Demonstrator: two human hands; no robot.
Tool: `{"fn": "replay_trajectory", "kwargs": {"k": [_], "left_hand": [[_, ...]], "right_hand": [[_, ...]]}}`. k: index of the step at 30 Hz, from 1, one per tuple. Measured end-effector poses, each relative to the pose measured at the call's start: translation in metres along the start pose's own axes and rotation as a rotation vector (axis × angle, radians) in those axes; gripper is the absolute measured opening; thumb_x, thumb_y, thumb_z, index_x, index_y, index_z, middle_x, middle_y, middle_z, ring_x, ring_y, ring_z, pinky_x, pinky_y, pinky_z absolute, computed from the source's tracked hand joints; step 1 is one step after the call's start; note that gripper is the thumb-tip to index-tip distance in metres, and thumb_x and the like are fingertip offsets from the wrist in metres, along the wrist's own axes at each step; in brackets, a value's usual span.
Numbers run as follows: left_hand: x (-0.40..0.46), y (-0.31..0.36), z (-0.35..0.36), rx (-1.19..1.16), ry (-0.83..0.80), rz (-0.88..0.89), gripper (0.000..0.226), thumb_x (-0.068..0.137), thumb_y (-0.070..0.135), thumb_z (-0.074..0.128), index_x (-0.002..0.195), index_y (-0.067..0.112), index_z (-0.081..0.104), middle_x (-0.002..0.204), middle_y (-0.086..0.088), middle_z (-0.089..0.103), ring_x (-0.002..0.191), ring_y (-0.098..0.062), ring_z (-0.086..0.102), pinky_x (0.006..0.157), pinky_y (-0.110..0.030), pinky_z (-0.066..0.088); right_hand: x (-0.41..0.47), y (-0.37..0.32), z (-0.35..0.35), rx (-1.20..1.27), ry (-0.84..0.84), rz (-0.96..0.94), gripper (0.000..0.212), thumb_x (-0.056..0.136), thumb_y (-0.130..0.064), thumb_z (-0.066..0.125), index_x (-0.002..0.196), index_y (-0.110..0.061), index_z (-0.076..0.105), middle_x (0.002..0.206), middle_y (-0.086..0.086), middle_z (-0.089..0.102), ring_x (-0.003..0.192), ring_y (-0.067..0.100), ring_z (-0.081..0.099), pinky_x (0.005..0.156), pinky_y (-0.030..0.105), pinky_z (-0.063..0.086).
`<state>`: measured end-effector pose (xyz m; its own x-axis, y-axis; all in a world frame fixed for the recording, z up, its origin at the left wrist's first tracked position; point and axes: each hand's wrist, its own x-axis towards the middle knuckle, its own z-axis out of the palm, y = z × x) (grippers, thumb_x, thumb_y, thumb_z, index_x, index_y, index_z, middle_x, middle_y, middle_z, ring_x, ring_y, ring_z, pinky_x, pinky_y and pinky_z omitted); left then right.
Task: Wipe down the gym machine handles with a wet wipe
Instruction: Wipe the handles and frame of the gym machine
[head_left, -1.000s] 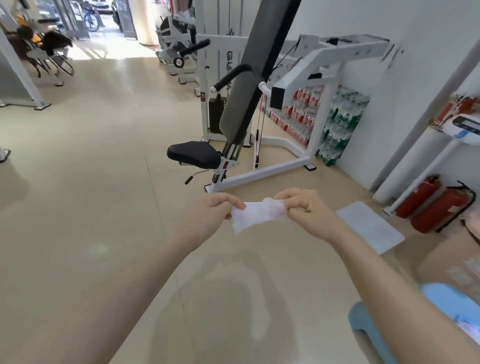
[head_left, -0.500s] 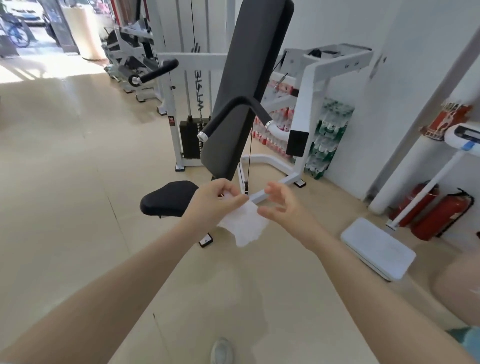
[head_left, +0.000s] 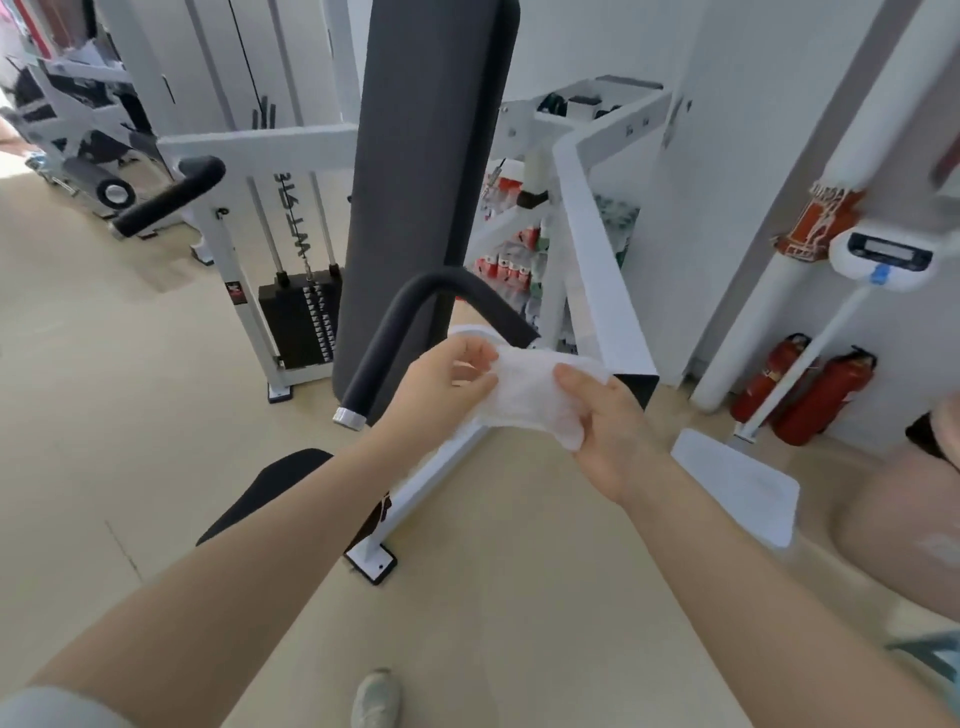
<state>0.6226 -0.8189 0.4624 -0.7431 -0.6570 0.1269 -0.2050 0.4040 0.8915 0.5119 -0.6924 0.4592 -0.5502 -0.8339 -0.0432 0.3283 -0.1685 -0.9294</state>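
Observation:
A white wet wipe (head_left: 530, 395) is spread between my two hands in the middle of the view. My left hand (head_left: 441, 384) pinches its left edge and my right hand (head_left: 608, 421) grips its right side, thumb on top. Just behind the wipe curves the black foam handle (head_left: 395, 332) of the white gym machine, ending in a silver cap (head_left: 349, 417). A second black handle (head_left: 166, 200) sticks out at the upper left. The tall grey back pad (head_left: 415, 171) stands behind the near handle. The black seat (head_left: 260, 499) is partly hidden by my left forearm.
The white machine frame (head_left: 597, 291) and its weight stack (head_left: 304, 322) stand ahead. Two red fire extinguishers (head_left: 810, 389) and a white scale (head_left: 743, 488) sit by the right wall. Bottled drinks (head_left: 514, 265) are stacked behind the frame. My shoe (head_left: 376, 699) is on the beige floor.
I have stepped closer to the machine, so the handle now sits right behind my hands. My right hand has taken hold of the wipe again, and the wipe is spread wider.

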Motion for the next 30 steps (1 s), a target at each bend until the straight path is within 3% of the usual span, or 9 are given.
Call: {"fn": "replay_trajectory", "kwargs": {"k": [5,8,10,12,15,17,20,25,30], "left_hand": [[0.08,-0.01,-0.028,0.327,-0.049,0.251,0.028,0.088,0.009,0.058,0.115,0.018,0.058,0.114,0.004,0.058,0.107,-0.013,0.056,0.094,-0.026,0.046],[0.115,-0.015,-0.048,0.511,-0.115,0.398,0.033,0.088,0.011,0.059,0.121,0.017,0.056,0.123,0.0,0.056,0.117,-0.017,0.048,0.1,-0.028,0.037],[0.132,-0.022,-0.058,0.659,-0.203,0.459,0.045,0.089,0.018,0.059,0.132,0.018,0.046,0.134,0.0,0.048,0.128,-0.021,0.038,0.106,-0.033,0.031],[0.148,-0.032,-0.064,0.863,-0.263,0.523,0.056,0.09,0.028,0.058,0.14,0.022,0.036,0.143,0.001,0.04,0.133,-0.022,0.031,0.108,-0.037,0.027],[0.165,-0.043,-0.072,0.903,-0.276,0.603,0.051,0.091,0.03,0.056,0.139,0.027,0.038,0.138,0.002,0.046,0.125,-0.022,0.042,0.103,-0.037,0.033],[0.173,-0.045,-0.075,0.765,-0.275,0.613,0.043,0.092,0.023,0.054,0.135,0.025,0.046,0.13,0.0,0.053,0.115,-0.022,0.05,0.094,-0.035,0.04],[0.18,-0.046,-0.073,0.652,-0.271,0.617,0.037,0.092,0.017,0.054,0.129,0.024,0.054,0.121,-0.003,0.059,0.109,-0.024,0.052,0.088,-0.035,0.043],[0.184,-0.048,-0.071,0.661,-0.263,0.616,0.039,0.092,0.016,0.054,0.129,0.026,0.054,0.118,-0.004,0.059,0.108,-0.027,0.052,0.082,-0.036,0.044],[0.186,-0.047,-0.072,0.662,-0.266,0.614,0.038,0.092,0.019,0.054,0.129,0.028,0.053,0.117,-0.001,0.06,0.104,-0.024,0.055,0.079,-0.032,0.044]], "right_hand": [[0.041,-0.034,0.022,-0.698,0.637,-0.451,0.012,0.087,-0.015,0.059,0.08,-0.023,0.052,0.084,-0.011,0.058,0.074,0.003,0.051,0.064,0.012,0.042],[0.067,-0.027,0.024,-1.371,0.73,-0.744,0.014,0.077,-0.005,0.065,0.088,-0.006,0.057,0.102,0.003,0.064,0.093,0.02,0.056,0.082,0.025,0.043],[0.081,-0.004,0.031,-1.496,0.595,-0.621,0.019,0.073,-0.009,0.068,0.088,-0.003,0.059,0.1,0.011,0.066,0.092,0.033,0.06,0.083,0.034,0.044],[0.088,0.02,0.045,-1.519,0.445,-0.359,0.036,0.083,-0.036,0.064,0.103,-0.006,0.059,0.115,0.01,0.063,0.107,0.032,0.055,0.091,0.036,0.044],[0.091,0.029,0.054,-1.412,0.366,-0.192,0.069,0.086,-0.066,0.024,0.129,-0.017,0.046,0.143,0.0,0.042,0.13,0.02,0.038,0.103,0.033,0.031],[0.095,0.021,0.049,-1.245,0.43,-0.177,0.054,0.093,-0.056,0.026,0.135,-0.025,0.036,0.128,-0.01,0.052,0.116,0.012,0.049,0.093,0.032,0.038],[0.103,0.021,0.044,-1.58,0.52,-0.043,0.02,0.098,-0.033,0.033,0.112,-0.021,0.042,0.086,-0.005,0.053,0.081,0.02,0.055,0.065,0.034,0.042],[0.146,0.037,0.064,-1.907,0.536,-0.165,0.043,0.089,-0.009,0.055,0.13,-0.003,0.044,0.103,0.016,0.061,0.09,0.035,0.059,0.059,0.033,0.03],[0.125,0.037,0.049,-2.028,0.579,-0.119,0.043,0.065,-0.009,0.08,0.102,-0.001,0.06,0.075,0.011,0.063,0.06,0.026,0.061,0.049,0.026,0.035]]}}
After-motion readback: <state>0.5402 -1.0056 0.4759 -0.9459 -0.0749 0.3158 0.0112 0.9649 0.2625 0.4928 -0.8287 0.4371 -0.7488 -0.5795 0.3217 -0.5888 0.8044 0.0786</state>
